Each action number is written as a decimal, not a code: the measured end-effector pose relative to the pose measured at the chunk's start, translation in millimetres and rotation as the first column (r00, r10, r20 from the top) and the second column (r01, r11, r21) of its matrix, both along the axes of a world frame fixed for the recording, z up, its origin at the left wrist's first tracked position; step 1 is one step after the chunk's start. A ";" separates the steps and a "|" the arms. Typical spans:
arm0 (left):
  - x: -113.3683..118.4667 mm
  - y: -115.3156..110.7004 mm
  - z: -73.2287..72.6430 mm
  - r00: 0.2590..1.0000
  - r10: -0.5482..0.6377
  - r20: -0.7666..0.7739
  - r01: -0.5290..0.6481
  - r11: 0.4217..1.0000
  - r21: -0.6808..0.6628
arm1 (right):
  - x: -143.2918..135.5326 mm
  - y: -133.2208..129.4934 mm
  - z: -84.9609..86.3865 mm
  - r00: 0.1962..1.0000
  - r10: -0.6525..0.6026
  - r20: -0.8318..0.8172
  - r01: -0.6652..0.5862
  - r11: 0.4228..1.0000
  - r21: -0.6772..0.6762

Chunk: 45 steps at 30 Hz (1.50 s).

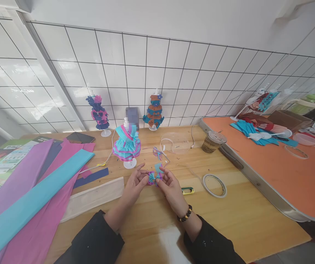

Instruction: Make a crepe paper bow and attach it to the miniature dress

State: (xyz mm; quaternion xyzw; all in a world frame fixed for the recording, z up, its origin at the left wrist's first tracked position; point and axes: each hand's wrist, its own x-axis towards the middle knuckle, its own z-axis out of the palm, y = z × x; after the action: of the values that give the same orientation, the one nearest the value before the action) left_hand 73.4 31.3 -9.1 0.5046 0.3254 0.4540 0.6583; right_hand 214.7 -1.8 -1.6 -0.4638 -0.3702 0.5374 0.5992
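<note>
Between my two hands is a small pleated paper bow (152, 178), turquoise with purple-pink edging. My left hand (136, 182) pinches its left side between thumb and fingertips. From the right, my right hand (171, 186) grips the bow's other side, and a bit of turquoise paper shows above its fingertips. Just behind the hands stands a small dress form in a turquoise and pink ruffled paper dress (127, 143). A small purple and blue scrap (157, 153) lies beyond the bow. Close to my right hand is a green and yellow cutter-like tool (188, 190), partly hidden.
Long strips of turquoise crepe paper (36, 198), pink and purple cover the left side. A tape roll (214, 185) and a lidded cup (214, 141) are at right. Two dressed forms, one navy and pink (99, 113), one brown and teal (154, 112), stand by the tiled wall. An orange table (256, 161) adjoins.
</note>
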 end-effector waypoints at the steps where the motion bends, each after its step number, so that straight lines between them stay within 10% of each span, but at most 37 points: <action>1: 0.0 0.4 -0.5 1.000 -0.011 0.002 0.011 1.000 -0.012 | 0.4 0.1 -0.1 1.000 0.003 0.005 -0.003 1.000 0.005; 12: 2.6 0.2 -3.9 0.992 -0.050 -0.113 0.058 0.996 0.072 | -1.1 -4.0 -3.8 0.973 0.025 0.228 -0.043 0.996 0.073; 45: 2.3 0.4 -3.3 0.996 -0.056 -0.063 0.060 0.997 0.055 | 0.9 -1.4 2.8 0.999 0.039 0.013 -0.039 0.999 -0.006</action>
State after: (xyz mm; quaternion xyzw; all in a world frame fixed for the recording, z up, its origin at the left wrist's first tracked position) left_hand 75.7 31.6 -12.4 0.5461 0.3174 0.4282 0.6463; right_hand 215.6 -3.1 1.2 -0.4616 -0.3814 0.5470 0.5851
